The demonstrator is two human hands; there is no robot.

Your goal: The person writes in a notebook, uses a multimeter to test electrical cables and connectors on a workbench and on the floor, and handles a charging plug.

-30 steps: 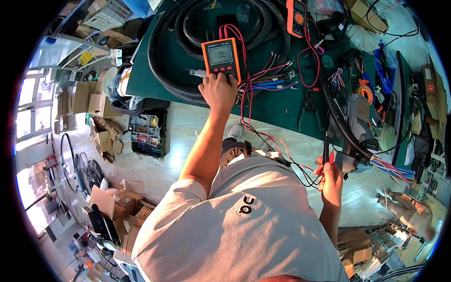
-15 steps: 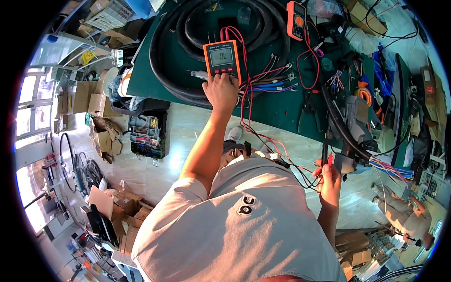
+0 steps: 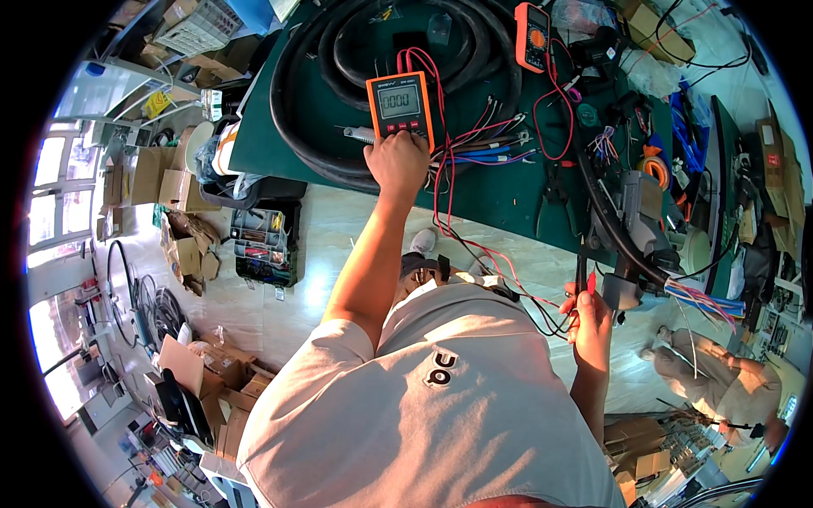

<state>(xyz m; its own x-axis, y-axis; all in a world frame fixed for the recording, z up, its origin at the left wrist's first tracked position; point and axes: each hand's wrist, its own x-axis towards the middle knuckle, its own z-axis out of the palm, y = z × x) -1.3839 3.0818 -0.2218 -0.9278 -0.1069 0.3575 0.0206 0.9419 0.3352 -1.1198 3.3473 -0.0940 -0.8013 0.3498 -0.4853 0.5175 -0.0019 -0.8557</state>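
My left hand (image 3: 396, 161) has its fingers curled on the lower part of an orange meter (image 3: 398, 102), covering the controls below its buttons. The meter lies on the green table (image 3: 254, 157) inside a coil of thick black cable (image 3: 288, 102). Red leads (image 3: 436, 76) run from its top past a bundle of cut wire ends (image 3: 495, 152). At the right, below the table edge, my right hand (image 3: 589, 313) grips red and black test probes (image 3: 591, 284), beside a grey connector (image 3: 624, 292) on a black cable with coloured wires at its end (image 3: 703, 296).
A second multimeter (image 3: 533, 38), pliers (image 3: 556, 203), orange tape (image 3: 654, 169) and loose tools crowd the right of the table. An open toolbox (image 3: 262, 241) and cardboard boxes (image 3: 229, 364) lie on the floor. Another person (image 3: 720, 377) is at the lower right.
The meter's display shows a different reading. The other person at the lower right has moved leftward into fuller view. My hands have stayed in nearly the same places.
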